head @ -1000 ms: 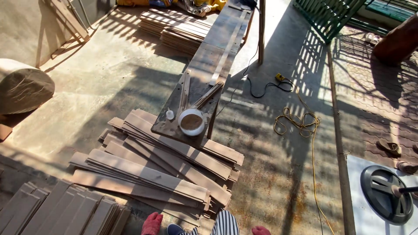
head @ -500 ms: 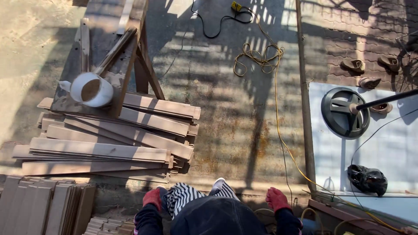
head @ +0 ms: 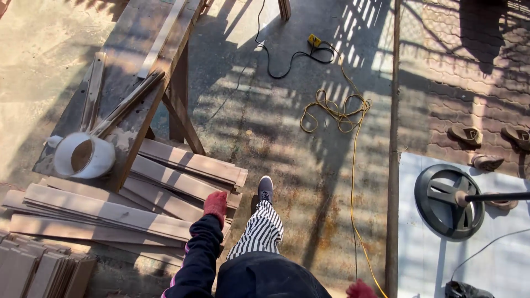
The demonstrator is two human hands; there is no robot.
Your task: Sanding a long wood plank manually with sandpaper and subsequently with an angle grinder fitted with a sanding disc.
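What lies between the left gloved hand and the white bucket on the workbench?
In the head view, only stacked wooden planks lie between the left hand and the white bucket; the hand hangs over their right end.

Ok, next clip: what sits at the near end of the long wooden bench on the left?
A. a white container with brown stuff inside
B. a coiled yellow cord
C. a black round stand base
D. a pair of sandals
A: the white container, brown inside, rests on the near end of the bench, above the stacked planks.
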